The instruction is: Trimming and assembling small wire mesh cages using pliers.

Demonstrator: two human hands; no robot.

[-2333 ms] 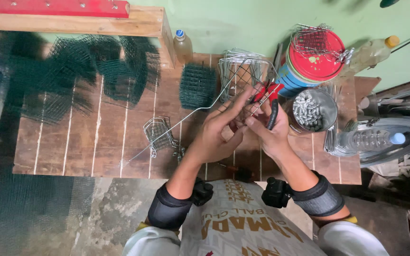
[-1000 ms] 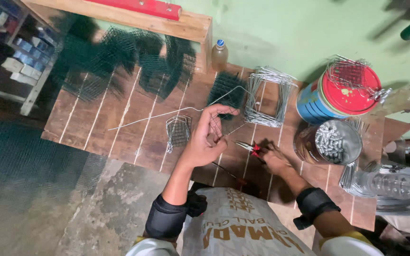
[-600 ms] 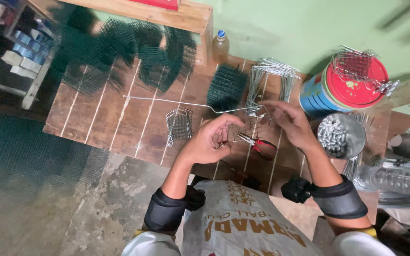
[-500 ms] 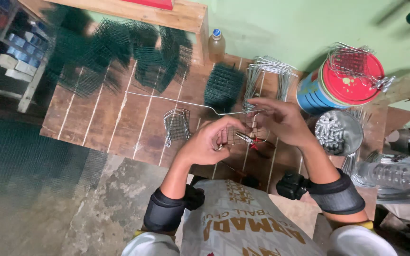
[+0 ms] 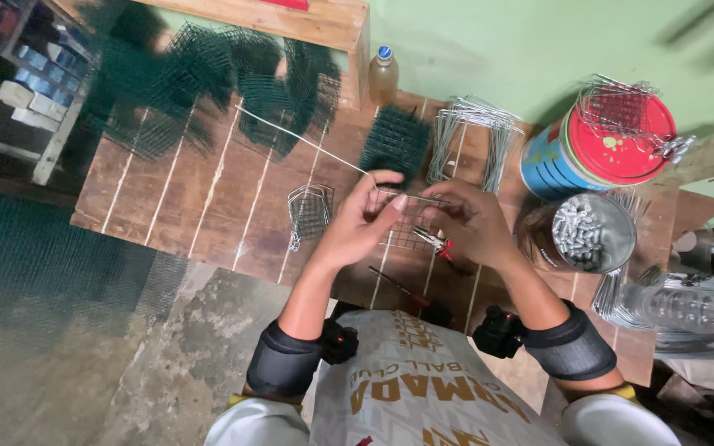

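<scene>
Left hand (image 5: pixel 357 227) and right hand (image 5: pixel 468 223) pinching a long thin steel wire (image 5: pixel 307 139) running toward 10 o'clock, red-handled pliers (image 5: pixel 440 244) on slatted wooden bench (image 5: pixel 208 198) beneath

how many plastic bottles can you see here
2. One small bottle with yellowish liquid and a blue cap stands at the table's far edge beside the wooden beam. One clear bottle lies on its side at the right edge. Others may be hidden.
</scene>
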